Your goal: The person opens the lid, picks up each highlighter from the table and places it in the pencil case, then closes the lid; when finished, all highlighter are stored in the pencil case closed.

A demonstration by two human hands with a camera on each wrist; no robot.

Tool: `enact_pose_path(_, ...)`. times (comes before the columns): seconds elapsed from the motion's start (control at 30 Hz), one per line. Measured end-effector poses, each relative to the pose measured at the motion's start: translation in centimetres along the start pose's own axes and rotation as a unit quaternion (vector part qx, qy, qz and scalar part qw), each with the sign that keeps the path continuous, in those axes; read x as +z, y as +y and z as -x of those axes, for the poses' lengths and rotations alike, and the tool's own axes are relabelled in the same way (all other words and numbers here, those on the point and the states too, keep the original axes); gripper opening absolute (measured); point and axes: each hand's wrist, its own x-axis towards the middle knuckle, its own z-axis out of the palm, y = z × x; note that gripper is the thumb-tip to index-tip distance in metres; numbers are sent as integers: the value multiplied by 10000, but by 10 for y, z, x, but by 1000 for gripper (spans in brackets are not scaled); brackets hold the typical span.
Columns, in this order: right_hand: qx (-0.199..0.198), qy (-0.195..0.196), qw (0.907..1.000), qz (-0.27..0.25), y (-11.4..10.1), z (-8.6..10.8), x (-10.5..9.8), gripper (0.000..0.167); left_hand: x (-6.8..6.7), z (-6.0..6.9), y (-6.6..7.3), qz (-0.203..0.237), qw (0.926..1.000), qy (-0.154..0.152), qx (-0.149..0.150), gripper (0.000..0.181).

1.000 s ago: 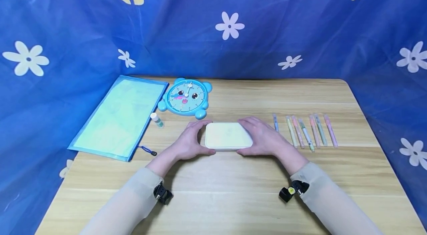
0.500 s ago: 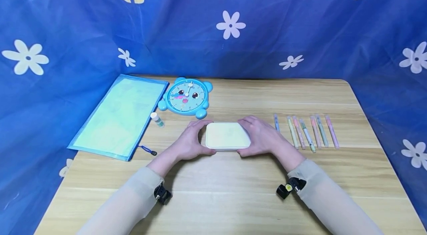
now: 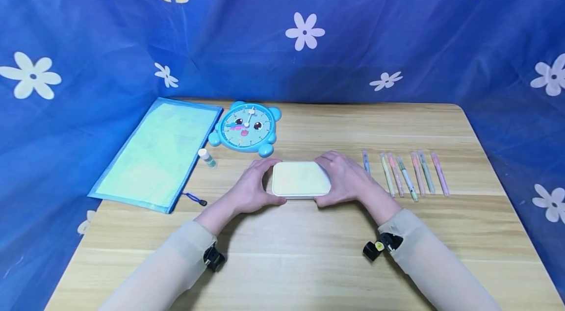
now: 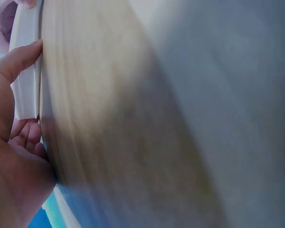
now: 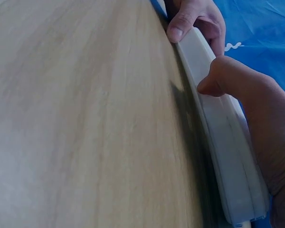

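Head view. Case (image 3: 301, 179), white and flat, lying between the hands. Left hand (image 3: 252, 188): curled round the left end, thumb at the near edge, fingers at the far. Right hand (image 3: 346, 181): same hold, mirrored, on the right end. Likeliest hazard: uneven pull from the two hands, which could skew the case or slip it from the looser hold. Second: a rightward swing of the right hand, which could scatter the pens (image 3: 416, 166) to its right. Third: a knock to the bottle (image 3: 207, 158), beyond the left hand and to its left. Hidden: the case's contents; its far right corner, under the right hand; the lower end of the pen nearest that hand.

Left wrist view. Thumb on the near wall, fingers bent at the end. Hazard: skin nipped, should that wall part at a seam. Right hand cut off; much blurred.

Right wrist view. Thumb bent across the wall; hazard, sliding on a smooth-looking face. Right fingers out of sight behind the case. Dark strip (image 5: 192, 137) alongside, probably shadow: contact with the table (image 5: 85, 118) cannot be told.
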Motion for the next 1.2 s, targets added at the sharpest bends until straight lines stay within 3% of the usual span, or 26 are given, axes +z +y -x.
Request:
enact_pose_path(0.23, 34, -79, 9999, -60, 1, -2, -4, 90, 1, 0, 0, 36, 10000, 11, 38, 101)
enact_pose_path(0.47, 378, -55, 9964, -761, 1, -4, -16, 77, 0, -2, 1, 131, 9999, -10, 49, 103)
enact_pose_path(0.7, 644, -411, 9940, -777, -1, -3, -18, 84, -1, -3, 3, 156, 9996, -38, -235, 103)
enact_pose_path(1.0, 977, -548, 9913, -698, -2, 13, -26, 92, -1, -2, 2, 221, 9994, -64, -245, 104)
enact_pose_path(1.2, 934, -481, 9920, -698, -1, 16, -27, 87, -1, -1, 3, 247, 9995, -31, -189, 104)
